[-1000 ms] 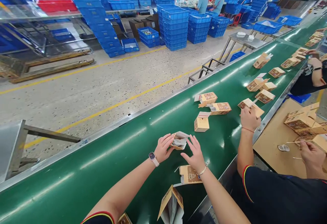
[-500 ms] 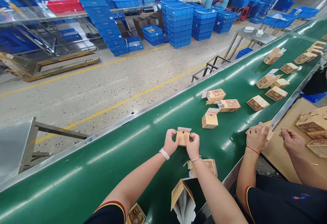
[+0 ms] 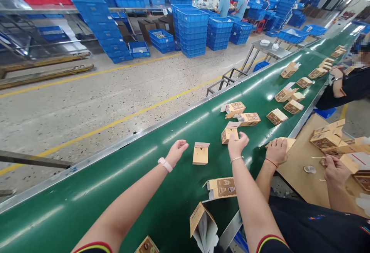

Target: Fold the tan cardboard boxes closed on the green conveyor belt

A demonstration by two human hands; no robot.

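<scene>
A small tan cardboard box with a raised flap stands on the green conveyor belt, and neither of my hands touches it. My left hand hovers to its left, holding nothing, fingers loosely stretched. To the right, my right hand is open in front of another box whose flap stands up; whether it touches that box I cannot tell. Below my hands lie a brown printed box, partly behind my right forearm, and an open-ended carton.
Several more boxes are spread farther up the belt. At right, a co-worker's hand rests on a box, and the other hand holds a thin stick over a cardboard-topped table. Stacked blue crates stand across the aisle.
Both hands have let go of the small box and moved apart, the left to the left and the right toward another box. The view has turned rightward.
</scene>
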